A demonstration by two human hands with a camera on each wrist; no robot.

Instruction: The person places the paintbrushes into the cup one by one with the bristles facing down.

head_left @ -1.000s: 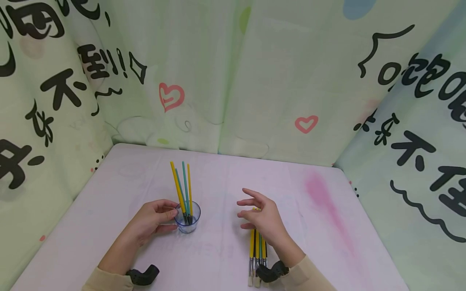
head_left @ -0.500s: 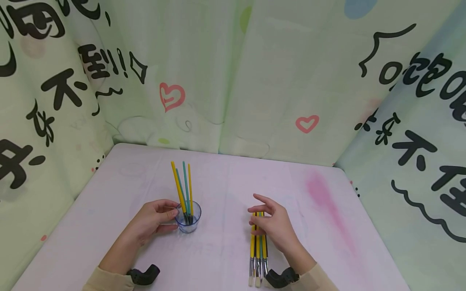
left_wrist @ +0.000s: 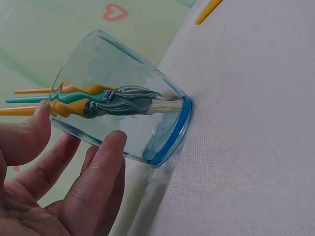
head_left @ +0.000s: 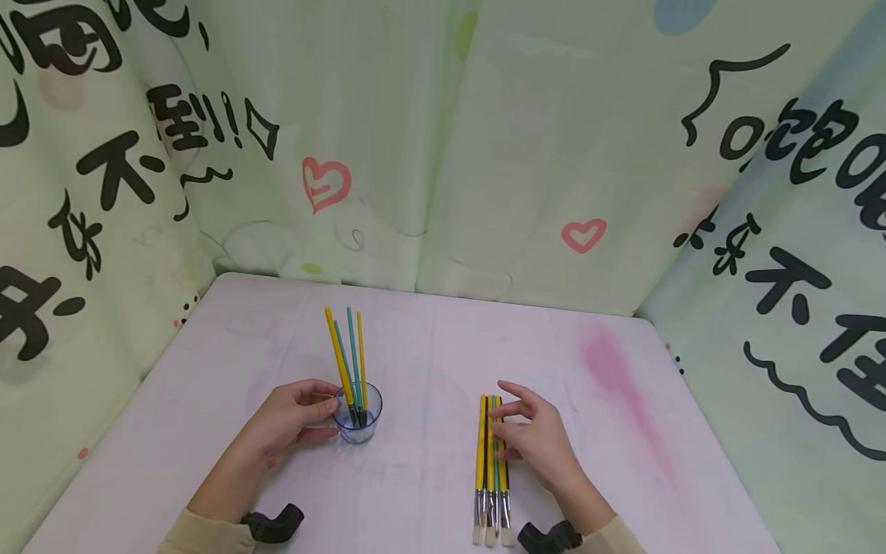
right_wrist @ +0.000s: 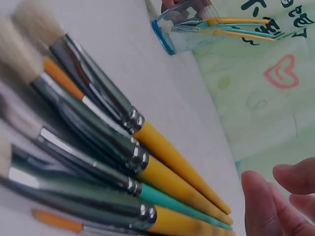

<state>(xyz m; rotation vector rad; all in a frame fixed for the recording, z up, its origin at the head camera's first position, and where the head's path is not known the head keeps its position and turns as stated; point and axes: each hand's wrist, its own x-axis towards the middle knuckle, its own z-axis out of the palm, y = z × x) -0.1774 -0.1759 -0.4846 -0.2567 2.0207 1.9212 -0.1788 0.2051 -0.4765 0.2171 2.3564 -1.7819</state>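
My left hand [head_left: 294,415] holds a clear blue-tinted glass [head_left: 358,437] that stands upright on the table, thumb at its rim and fingers along its side. Several paintbrushes [left_wrist: 88,108] lean inside the glass, bristles down, with yellow and teal handles sticking out above the rim. To the right, a row of more paintbrushes [head_left: 481,454] lies side by side on the table, pale bristles toward me, with yellow, teal and black handles. Over the handle ends of this row is my right hand [head_left: 543,442], fingers loosely bent and nothing gripped. In the right wrist view the brushes' metal ferrules [right_wrist: 88,123] show close up.
The table [head_left: 415,492] has a pale pink cloth with a darker pink streak on the right. Patterned green curtains [head_left: 498,154] with black characters and hearts enclose it at the back and both sides. Black wrist devices [head_left: 273,525] sit at both cuffs.
My right hand has moved right and a little toward me, uncovering more of the brush row's handles. The left hand and the glass have stayed in place.
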